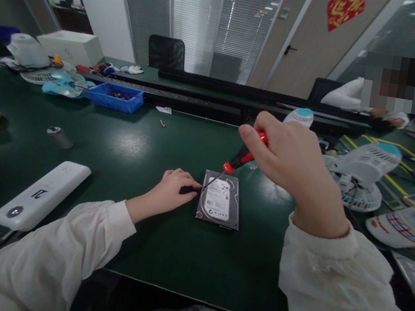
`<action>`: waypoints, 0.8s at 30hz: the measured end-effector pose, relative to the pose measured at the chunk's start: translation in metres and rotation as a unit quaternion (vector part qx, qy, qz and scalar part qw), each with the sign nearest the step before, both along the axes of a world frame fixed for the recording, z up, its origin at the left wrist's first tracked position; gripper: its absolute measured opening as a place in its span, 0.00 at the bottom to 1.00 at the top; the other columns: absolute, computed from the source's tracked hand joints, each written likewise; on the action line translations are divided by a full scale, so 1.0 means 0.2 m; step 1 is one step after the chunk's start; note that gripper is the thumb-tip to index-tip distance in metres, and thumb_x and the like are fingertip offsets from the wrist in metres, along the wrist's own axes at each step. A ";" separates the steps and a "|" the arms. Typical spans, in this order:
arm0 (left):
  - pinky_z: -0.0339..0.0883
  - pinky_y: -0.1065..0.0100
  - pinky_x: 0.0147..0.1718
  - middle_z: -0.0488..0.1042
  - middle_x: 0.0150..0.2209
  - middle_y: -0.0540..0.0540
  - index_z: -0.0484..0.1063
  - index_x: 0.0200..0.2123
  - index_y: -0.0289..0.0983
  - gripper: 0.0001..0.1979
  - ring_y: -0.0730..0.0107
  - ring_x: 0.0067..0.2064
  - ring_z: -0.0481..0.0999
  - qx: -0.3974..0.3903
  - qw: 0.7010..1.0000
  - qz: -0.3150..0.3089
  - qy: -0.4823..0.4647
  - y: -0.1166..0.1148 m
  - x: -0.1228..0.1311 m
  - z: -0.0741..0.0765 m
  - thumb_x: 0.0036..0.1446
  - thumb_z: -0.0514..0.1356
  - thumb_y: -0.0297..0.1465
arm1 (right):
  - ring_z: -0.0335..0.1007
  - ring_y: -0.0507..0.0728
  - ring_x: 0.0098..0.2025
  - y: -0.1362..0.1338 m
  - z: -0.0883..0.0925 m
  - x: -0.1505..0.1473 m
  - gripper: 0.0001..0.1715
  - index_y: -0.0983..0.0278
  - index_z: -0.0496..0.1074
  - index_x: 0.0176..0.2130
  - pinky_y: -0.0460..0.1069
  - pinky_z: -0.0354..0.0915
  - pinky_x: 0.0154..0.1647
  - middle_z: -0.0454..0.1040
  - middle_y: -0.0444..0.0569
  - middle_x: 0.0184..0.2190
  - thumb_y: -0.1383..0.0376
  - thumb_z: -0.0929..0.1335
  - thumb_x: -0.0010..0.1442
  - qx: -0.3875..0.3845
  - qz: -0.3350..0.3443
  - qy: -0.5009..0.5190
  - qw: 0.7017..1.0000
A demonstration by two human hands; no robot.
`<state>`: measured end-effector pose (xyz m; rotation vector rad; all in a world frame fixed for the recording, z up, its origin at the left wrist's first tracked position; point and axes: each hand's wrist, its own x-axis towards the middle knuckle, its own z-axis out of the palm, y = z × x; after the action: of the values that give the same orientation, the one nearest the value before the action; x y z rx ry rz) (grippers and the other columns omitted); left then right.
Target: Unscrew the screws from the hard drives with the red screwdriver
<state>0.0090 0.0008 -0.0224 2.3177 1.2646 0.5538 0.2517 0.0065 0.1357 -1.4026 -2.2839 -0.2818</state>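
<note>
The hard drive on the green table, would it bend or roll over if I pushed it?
The hard drive looks like a solid slab, so it would probably stay stiff. It lies flat on the green table, so it would likely slide, not roll. It looks metallic, so it might feel heavy for its size.

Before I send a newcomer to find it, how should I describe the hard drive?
On the dark green table, find the white-sleeved left hand. Immediately to its right lies the hard drive, a flat rectangle. Unlike the white block marked 21 farther left, it is dark with a white printed label.
</note>
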 end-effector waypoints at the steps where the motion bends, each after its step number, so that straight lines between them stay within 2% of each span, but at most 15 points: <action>1: 0.59 0.41 0.61 0.81 0.52 0.45 0.81 0.53 0.42 0.13 0.52 0.58 0.74 0.002 1.000 0.000 -0.001 0.00 0.00 0.00 0.68 0.63 0.33 | 0.59 0.55 0.27 0.00 0.00 0.01 0.22 0.63 0.67 0.42 0.52 0.53 0.32 0.69 0.48 0.29 0.49 0.57 0.73 -0.009 0.022 0.009 1.000; 3: 0.59 0.41 0.62 0.81 0.52 0.45 0.81 0.53 0.42 0.13 0.51 0.57 0.74 0.008 1.000 0.000 -0.004 0.01 0.00 -0.01 0.68 0.63 0.33 | 0.64 0.56 0.32 0.01 0.00 0.02 0.15 0.63 0.64 0.49 0.53 0.58 0.34 0.73 0.51 0.39 0.56 0.61 0.70 -0.037 0.094 0.030 0.994; 5: 0.59 0.40 0.61 0.82 0.52 0.45 0.81 0.53 0.42 0.13 0.51 0.57 0.74 0.011 1.000 -0.001 -0.006 0.01 -0.01 -0.02 0.69 0.62 0.34 | 0.68 0.57 0.38 0.01 0.01 0.04 0.18 0.62 0.61 0.53 0.53 0.62 0.37 0.73 0.53 0.48 0.62 0.64 0.64 -0.062 0.163 0.051 0.983; 7: 0.60 0.41 0.61 0.82 0.52 0.45 0.81 0.53 0.43 0.13 0.52 0.57 0.74 0.014 1.000 -0.004 -0.008 0.01 -0.01 -0.02 0.69 0.62 0.34 | 0.69 0.57 0.40 0.00 0.01 0.04 0.21 0.61 0.60 0.54 0.53 0.64 0.38 0.72 0.53 0.49 0.64 0.65 0.61 -0.075 0.191 0.060 0.977; 9: 0.61 0.42 0.60 0.82 0.51 0.45 0.81 0.53 0.43 0.13 0.52 0.56 0.75 0.017 1.000 -0.005 -0.009 0.01 -0.01 -0.02 0.69 0.62 0.33 | 0.68 0.57 0.37 0.00 0.01 0.02 0.21 0.61 0.61 0.54 0.53 0.63 0.36 0.73 0.50 0.42 0.61 0.66 0.63 -0.072 0.168 0.054 0.982; 12: 0.61 0.42 0.60 0.82 0.51 0.45 0.82 0.53 0.43 0.13 0.52 0.56 0.75 0.015 1.000 0.001 -0.003 0.01 0.00 -0.02 0.68 0.63 0.32 | 0.65 0.57 0.31 0.00 0.01 0.01 0.20 0.63 0.66 0.52 0.53 0.58 0.34 0.70 0.46 0.30 0.53 0.66 0.67 -0.047 0.086 0.021 0.995; 14: 0.62 0.42 0.60 0.82 0.51 0.45 0.82 0.52 0.43 0.13 0.51 0.57 0.75 0.015 1.000 0.005 0.000 0.01 0.00 -0.01 0.67 0.63 0.31 | 0.64 0.57 0.31 0.01 0.01 0.02 0.22 0.63 0.67 0.51 0.53 0.58 0.35 0.69 0.46 0.29 0.49 0.65 0.68 -0.041 0.061 0.008 0.997; 16: 0.62 0.43 0.60 0.82 0.51 0.45 0.82 0.52 0.43 0.13 0.51 0.56 0.75 0.018 1.000 0.004 -0.002 0.01 -0.01 -0.02 0.67 0.63 0.31 | 0.67 0.58 0.33 0.02 0.00 0.04 0.23 0.63 0.65 0.54 0.54 0.60 0.36 0.72 0.49 0.35 0.51 0.65 0.68 -0.045 0.089 0.021 0.995; 18: 0.62 0.43 0.60 0.82 0.51 0.45 0.82 0.53 0.43 0.13 0.52 0.56 0.75 0.021 1.000 0.003 -0.006 0.01 -0.01 -0.02 0.67 0.63 0.32 | 0.69 0.58 0.38 0.03 0.00 0.05 0.23 0.63 0.61 0.57 0.54 0.64 0.38 0.72 0.52 0.44 0.57 0.66 0.66 -0.058 0.149 0.041 0.986; 20: 0.62 0.43 0.59 0.82 0.51 0.45 0.82 0.53 0.44 0.13 0.52 0.56 0.75 0.022 1.000 0.002 -0.007 0.01 -0.01 -0.03 0.67 0.63 0.32 | 0.69 0.58 0.41 0.03 0.00 0.06 0.23 0.62 0.60 0.56 0.54 0.66 0.40 0.71 0.52 0.48 0.63 0.66 0.63 -0.068 0.198 0.055 0.976; 22: 0.62 0.43 0.60 0.82 0.50 0.45 0.82 0.53 0.43 0.13 0.52 0.55 0.75 0.023 1.000 0.004 -0.007 0.01 -0.01 -0.03 0.68 0.63 0.32 | 0.68 0.57 0.39 0.02 0.01 0.05 0.23 0.61 0.61 0.55 0.53 0.65 0.39 0.71 0.50 0.44 0.63 0.66 0.63 -0.072 0.198 0.053 0.976; 24: 0.62 0.43 0.59 0.82 0.50 0.45 0.82 0.52 0.43 0.13 0.52 0.55 0.76 0.025 1.000 0.005 -0.006 0.00 -0.01 -0.02 0.67 0.63 0.32 | 0.65 0.56 0.34 0.01 0.01 0.04 0.20 0.62 0.62 0.55 0.53 0.62 0.37 0.70 0.47 0.36 0.58 0.66 0.66 -0.065 0.152 0.037 0.986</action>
<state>0.0076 0.0017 -0.0269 2.3460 1.2716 0.6077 0.2595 0.0085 0.1378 -1.0791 -2.4462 0.0154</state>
